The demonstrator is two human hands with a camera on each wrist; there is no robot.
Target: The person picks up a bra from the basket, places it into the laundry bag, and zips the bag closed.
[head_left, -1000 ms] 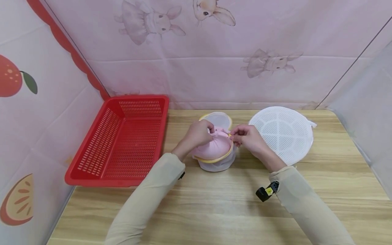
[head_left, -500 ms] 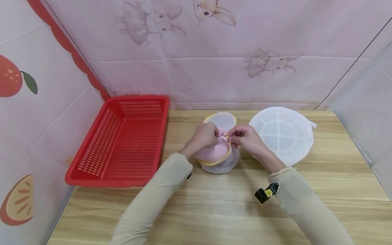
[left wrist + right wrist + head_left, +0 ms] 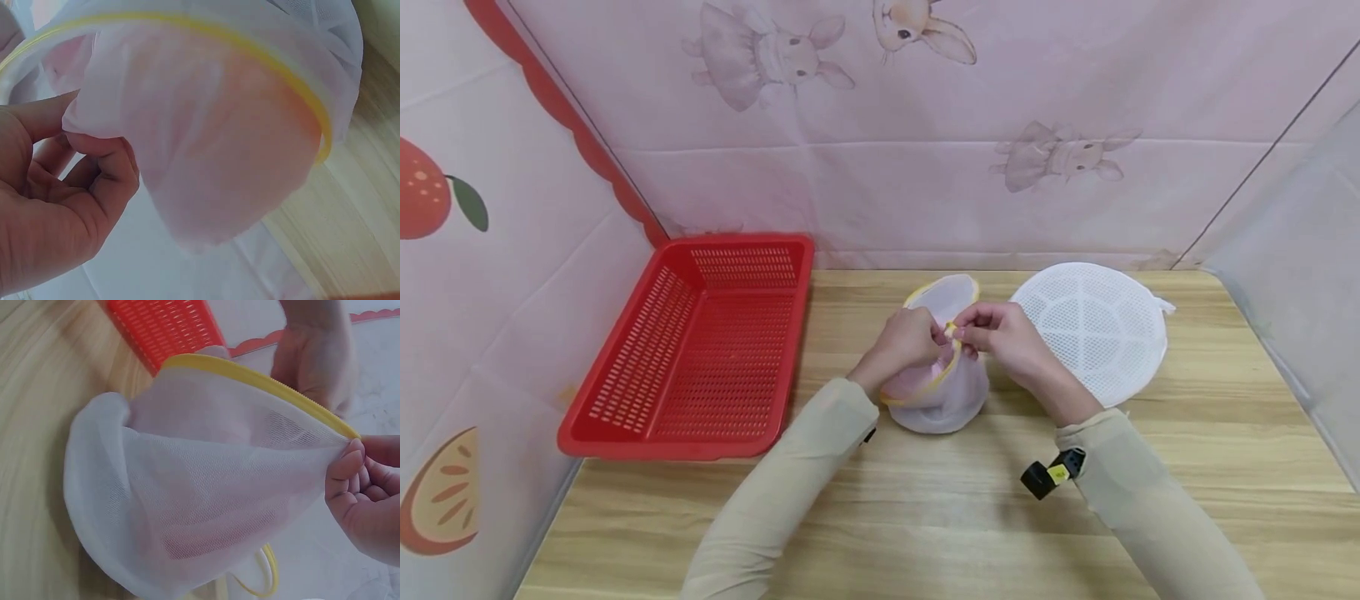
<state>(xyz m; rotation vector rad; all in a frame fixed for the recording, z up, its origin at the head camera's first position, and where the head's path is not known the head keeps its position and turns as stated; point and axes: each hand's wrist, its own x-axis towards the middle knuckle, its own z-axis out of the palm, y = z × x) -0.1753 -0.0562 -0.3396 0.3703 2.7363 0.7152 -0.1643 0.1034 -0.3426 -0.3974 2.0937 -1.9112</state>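
Observation:
A white mesh laundry bag with a yellow zip edge stands on the table, its round lid flap tipped up at the back. Inside its mouth sits a smooth pink garment with a rounded, cup-like shape; its exact kind is unclear. My left hand reaches into the mouth, and the left wrist view shows thumb and fingers pinching a fold of the pink cloth. At the bag's right side, my right hand pinches the rim by the yellow zip. Mesh veils the garment's lower part.
A red slotted plastic basket stands to the left. Right of the bag, a round white mesh piece with a small loop lies flat. Printed wall sheets border the wooden table at the back and sides.
The pink garment bulged above the rim and now sits lower in the bag. My left hand has shifted right and slightly down. The bag's near rim stands higher; my right hand stays near its place.

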